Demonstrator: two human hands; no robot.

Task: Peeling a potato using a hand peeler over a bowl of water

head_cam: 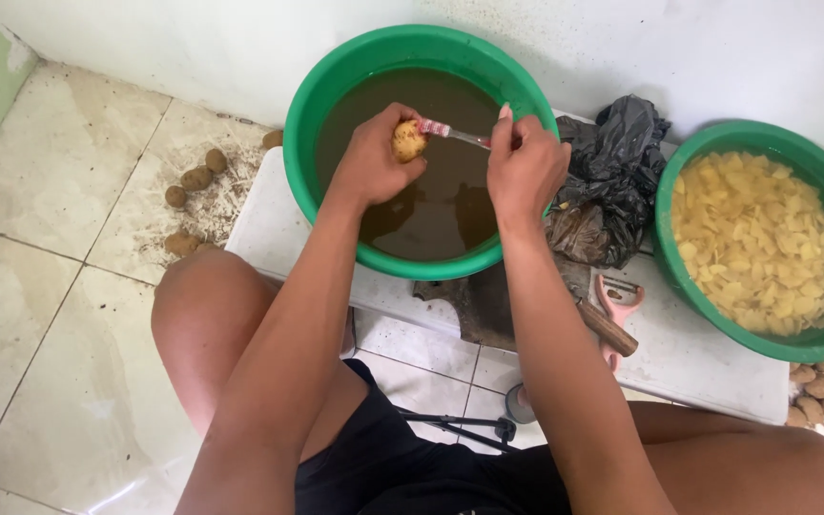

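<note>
A: Grip?
B: My left hand [371,157] fingers clamp the potato [408,140] over the green basin [336,72] of murky water; right hand [525,164] pinches the peeler [450,133].
A: Risk?
B: Wet potato could slip and splash; blade might nick my thumb.

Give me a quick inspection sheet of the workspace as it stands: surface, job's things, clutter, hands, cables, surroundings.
Surface: low white table, dirt patch by its front edge.
Job's things: potato, mostly peeled, held over green basin of brown water; peeler with its head against it.
Clutter: black plastic bag; pink peeler and wooden-handled tool; green basin of cut potato pieces.
Hands: left hand grips the potato; right hand grips the peeler.
Cables: nothing seen.
Surroundings: tiled floor, unpeeled potatoes on floor at left and at right; white wall behind.
</note>
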